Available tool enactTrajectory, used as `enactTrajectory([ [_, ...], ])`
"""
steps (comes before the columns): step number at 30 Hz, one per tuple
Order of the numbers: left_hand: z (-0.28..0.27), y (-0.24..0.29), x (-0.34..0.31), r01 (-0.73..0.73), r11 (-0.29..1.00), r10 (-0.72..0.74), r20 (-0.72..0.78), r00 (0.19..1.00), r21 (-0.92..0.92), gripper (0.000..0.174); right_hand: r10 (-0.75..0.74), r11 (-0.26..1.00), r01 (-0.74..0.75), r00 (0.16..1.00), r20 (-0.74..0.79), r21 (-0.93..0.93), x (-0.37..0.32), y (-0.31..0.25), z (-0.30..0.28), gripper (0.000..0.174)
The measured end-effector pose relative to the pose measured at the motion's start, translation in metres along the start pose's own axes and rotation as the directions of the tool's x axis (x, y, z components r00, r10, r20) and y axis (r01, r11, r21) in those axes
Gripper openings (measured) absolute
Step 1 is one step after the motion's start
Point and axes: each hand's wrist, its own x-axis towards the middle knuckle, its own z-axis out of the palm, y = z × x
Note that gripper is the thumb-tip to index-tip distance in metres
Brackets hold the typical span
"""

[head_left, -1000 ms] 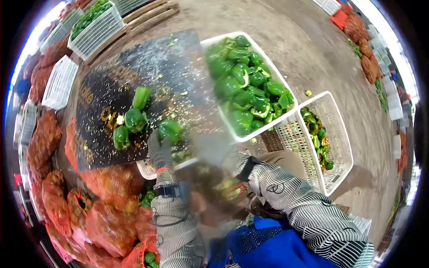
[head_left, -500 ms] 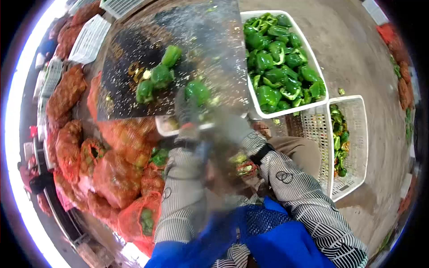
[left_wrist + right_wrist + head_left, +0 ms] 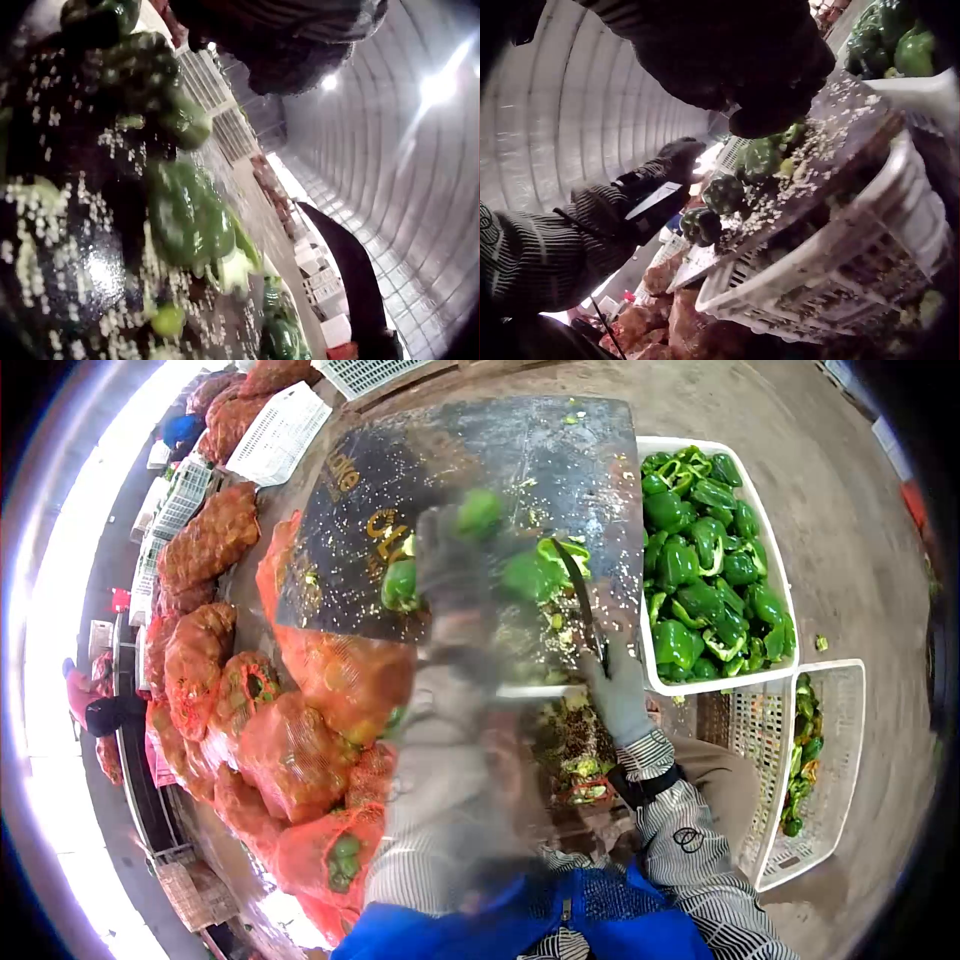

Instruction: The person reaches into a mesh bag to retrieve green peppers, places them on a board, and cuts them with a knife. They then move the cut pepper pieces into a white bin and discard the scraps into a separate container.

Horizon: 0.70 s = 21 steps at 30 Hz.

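Note:
My gloved right hand (image 3: 618, 685) grips a knife (image 3: 577, 585) with a long, curved dark blade. Its blade lies beside a cut green bell pepper (image 3: 533, 575) on the dark board, whose pale inside shows at the top. My gloved left hand (image 3: 447, 560), blurred, is extended over the board with nothing seen in its grasp. It partly covers the spot between a pepper (image 3: 478, 513) at its right and another pepper (image 3: 400, 585) at its left. The left wrist view shows the cut pepper (image 3: 191, 217) close up, with the knife (image 3: 349, 270) standing beyond it.
Pale seeds are scattered over the board (image 3: 590, 440). A white crate (image 3: 790, 610) heaped with peppers adjoins its right side; a second crate (image 3: 850, 760) with trimmings stands in front of that. Red mesh sacks (image 3: 300, 750) fill the floor at left.
The head view has swung, so the board sits farther right. My left hand has moved forward over the peppers. The right hand, blurred before, now shows the knife beside the cut pepper.

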Motion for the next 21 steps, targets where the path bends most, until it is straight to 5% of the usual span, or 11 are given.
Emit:
enactTrajectory([
  [2, 0.027, -0.04, 0.022, 0.109, 0.993, -0.107, 0.045, 0.993, -0.053, 0.038, -0.159, 0.987, 0.159, 0.987, -0.008, 0.023, 0.013, -0.014, 0.013, 0.045],
  [3, 0.019, -0.043, 0.026, 0.217, 0.972, -0.172, 0.361, 0.917, -0.087, 0.04, -0.164, 0.972, 0.167, 0.986, -0.03, 0.166, 0.016, -0.03, 0.021, 0.04],
  [4, -0.025, -0.034, 0.034, 0.328, 0.941, -0.203, 0.642, 0.739, -0.08, 0.042, -0.165, 0.971, 0.168, 0.986, -0.032, 0.169, 0.026, -0.031, 0.031, 0.04],
  [6, 0.005, -0.052, 0.024, 0.441, 0.867, -0.221, 0.617, 0.756, -0.23, 0.046, -0.458, 0.876, 0.464, 0.886, 0.075, -0.131, 0.051, -0.028, 0.053, 0.039],
  [9, -0.005, -0.038, 0.001, 0.553, 0.802, -0.335, 0.595, 0.73, -0.227, 0.049, -0.263, 0.945, 0.272, 0.962, 0.07, -0.181, 0.076, -0.042, 0.081, 0.033],
  [12, -0.029, -0.025, -0.014, 0.365, 0.886, -0.202, 0.472, 0.858, -0.284, 0.046, -0.347, 0.881, 0.384, 0.921, 0.174, -0.278, 0.089, -0.036, 0.097, 0.033],
  [13, 0.037, -0.045, -0.032, 0.507, 0.686, -0.39, 0.325, 0.862, -0.522, 0.044, -0.167, 0.887, 0.23, 0.968, 0.186, -0.401, 0.076, -0.067, 0.087, 0.032],
  [17, 0.026, -0.031, -0.027, 0.648, 0.608, -0.511, 0.399, 0.761, -0.459, 0.042, -0.224, 0.852, 0.304, 0.948, 0.227, -0.427, 0.084, -0.066, 0.082, 0.028],
  [21, 0.013, -0.023, -0.028, 0.549, 0.751, -0.44, 0.342, 0.831, -0.367, 0.039, -0.355, 0.75, 0.447, 0.894, 0.275, -0.487, 0.094, -0.069, 0.085, 0.025],
])
